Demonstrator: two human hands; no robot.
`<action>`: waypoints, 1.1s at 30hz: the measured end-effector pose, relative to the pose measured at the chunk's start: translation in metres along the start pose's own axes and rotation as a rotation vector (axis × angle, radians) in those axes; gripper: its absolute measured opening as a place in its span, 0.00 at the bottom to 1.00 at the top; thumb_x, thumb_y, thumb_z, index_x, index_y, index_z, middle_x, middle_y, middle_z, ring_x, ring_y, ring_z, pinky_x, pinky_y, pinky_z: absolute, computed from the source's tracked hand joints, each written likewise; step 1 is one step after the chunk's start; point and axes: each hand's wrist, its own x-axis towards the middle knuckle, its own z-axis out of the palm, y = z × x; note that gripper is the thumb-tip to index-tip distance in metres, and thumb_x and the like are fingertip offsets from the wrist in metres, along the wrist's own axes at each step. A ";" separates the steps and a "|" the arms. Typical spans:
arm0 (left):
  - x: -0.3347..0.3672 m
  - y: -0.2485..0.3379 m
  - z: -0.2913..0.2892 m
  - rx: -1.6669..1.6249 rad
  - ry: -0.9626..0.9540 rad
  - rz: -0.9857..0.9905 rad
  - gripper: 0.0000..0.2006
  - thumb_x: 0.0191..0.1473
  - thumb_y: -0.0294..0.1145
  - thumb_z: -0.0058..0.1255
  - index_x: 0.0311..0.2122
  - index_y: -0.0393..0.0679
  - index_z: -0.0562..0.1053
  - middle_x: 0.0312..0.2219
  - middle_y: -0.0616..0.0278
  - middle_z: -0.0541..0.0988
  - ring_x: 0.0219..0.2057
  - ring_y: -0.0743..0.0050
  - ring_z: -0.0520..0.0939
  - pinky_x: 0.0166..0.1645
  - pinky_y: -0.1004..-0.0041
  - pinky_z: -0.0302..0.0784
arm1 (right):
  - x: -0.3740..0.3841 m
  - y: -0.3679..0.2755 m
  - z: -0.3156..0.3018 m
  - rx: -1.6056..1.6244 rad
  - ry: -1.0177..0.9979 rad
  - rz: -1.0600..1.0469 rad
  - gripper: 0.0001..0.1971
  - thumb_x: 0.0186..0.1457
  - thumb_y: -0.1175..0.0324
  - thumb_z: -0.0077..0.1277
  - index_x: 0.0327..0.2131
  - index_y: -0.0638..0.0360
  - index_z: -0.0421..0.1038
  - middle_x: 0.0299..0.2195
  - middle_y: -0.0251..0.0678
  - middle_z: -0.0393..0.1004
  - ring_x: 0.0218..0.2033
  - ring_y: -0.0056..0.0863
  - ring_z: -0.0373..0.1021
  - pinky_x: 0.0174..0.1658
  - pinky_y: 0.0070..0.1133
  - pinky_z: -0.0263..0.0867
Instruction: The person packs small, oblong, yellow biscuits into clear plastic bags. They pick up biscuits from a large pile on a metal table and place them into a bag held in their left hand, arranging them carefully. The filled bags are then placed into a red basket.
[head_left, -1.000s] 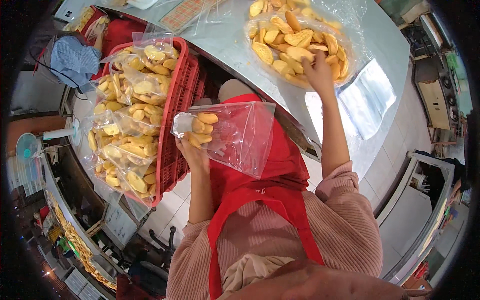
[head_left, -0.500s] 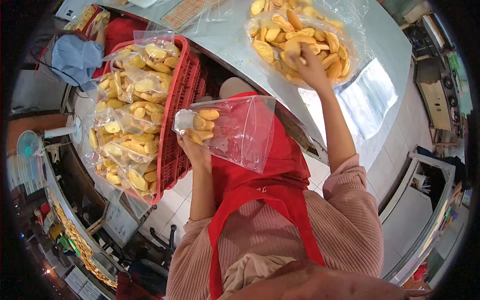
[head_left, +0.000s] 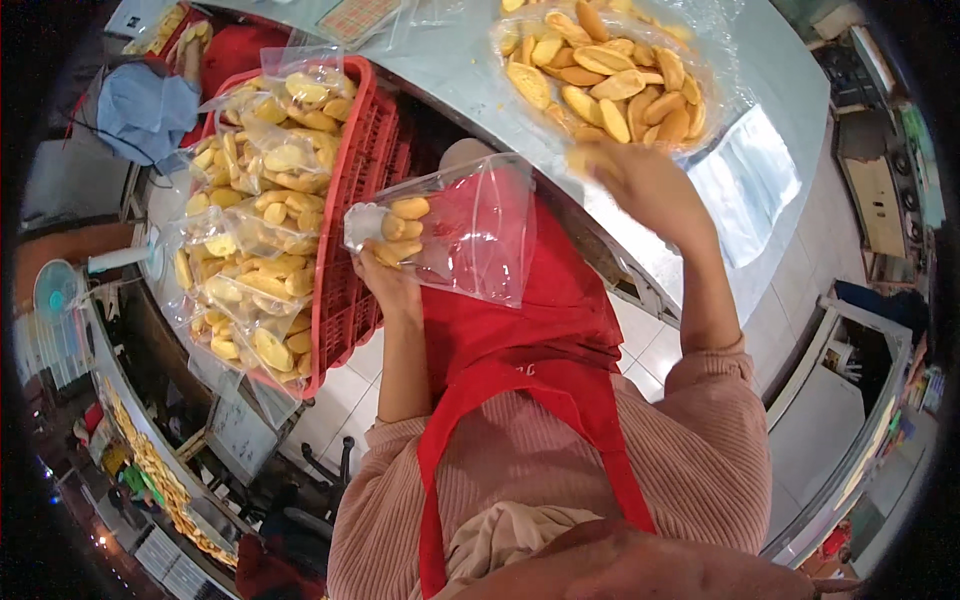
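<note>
My left hand (head_left: pixel 390 285) grips the bottom end of a clear plastic bag (head_left: pixel 485 235), fingers closed round it. Inside the bag lie several oval golden biscuits (head_left: pixel 408 208), gathered at the end my hand holds. The bag's wide end points right, over my red apron. My right hand (head_left: pixel 650 190), smeared by motion, hangs at the table's near edge with a golden biscuit (head_left: pixel 595 160) in its fingers. Just beyond it on the table, a large open plastic bag (head_left: pixel 712 75) holds a heap of loose biscuits (head_left: pixel 610 85).
At my left stands a red plastic crate (head_left: pixel 345 200) piled with filled clear bags (head_left: pixel 265 215). A stack of flat clear bags (head_left: pixel 750 185) lies on the grey table (head_left: pixel 440 75), right of the heap. A small fan (head_left: pixel 62 290) is at the far left.
My right hand has drawn back from the biscuit heap toward me, carrying a biscuit. My left hand and the bag have shifted slightly, and the bag's wide end is tilted up more.
</note>
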 end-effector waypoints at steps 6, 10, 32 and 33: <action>-0.013 0.007 0.007 0.026 0.052 -0.011 0.21 0.61 0.34 0.40 0.58 0.49 0.55 0.53 0.52 0.68 0.50 0.54 0.76 0.45 0.54 0.82 | 0.080 0.117 0.030 -0.792 0.742 -0.079 0.18 0.59 0.60 0.46 0.52 0.51 0.68 0.50 0.42 0.70 0.45 0.47 0.70 0.45 0.36 0.67; -0.017 0.011 0.008 0.062 0.114 -0.024 0.21 0.61 0.35 0.40 0.58 0.50 0.55 0.53 0.53 0.67 0.50 0.55 0.75 0.49 0.54 0.79 | 0.083 0.137 0.030 -0.536 0.680 -0.122 0.16 0.57 0.63 0.49 0.49 0.53 0.70 0.46 0.42 0.70 0.43 0.43 0.71 0.44 0.33 0.67; -0.027 -0.008 0.047 0.108 0.065 0.129 0.30 0.58 0.29 0.43 0.63 0.49 0.46 0.57 0.54 0.61 0.56 0.57 0.68 0.54 0.58 0.73 | -0.014 -0.026 0.066 0.023 0.039 -0.461 0.18 0.50 0.67 0.53 0.47 0.60 0.73 0.42 0.43 0.74 0.41 0.42 0.71 0.44 0.34 0.68; -0.031 -0.006 0.051 0.085 0.078 0.111 0.30 0.59 0.29 0.43 0.63 0.49 0.46 0.57 0.54 0.61 0.56 0.57 0.68 0.54 0.57 0.73 | -0.013 -0.022 0.049 0.277 0.110 -0.322 0.16 0.54 0.67 0.50 0.46 0.61 0.74 0.42 0.44 0.76 0.41 0.35 0.73 0.44 0.29 0.69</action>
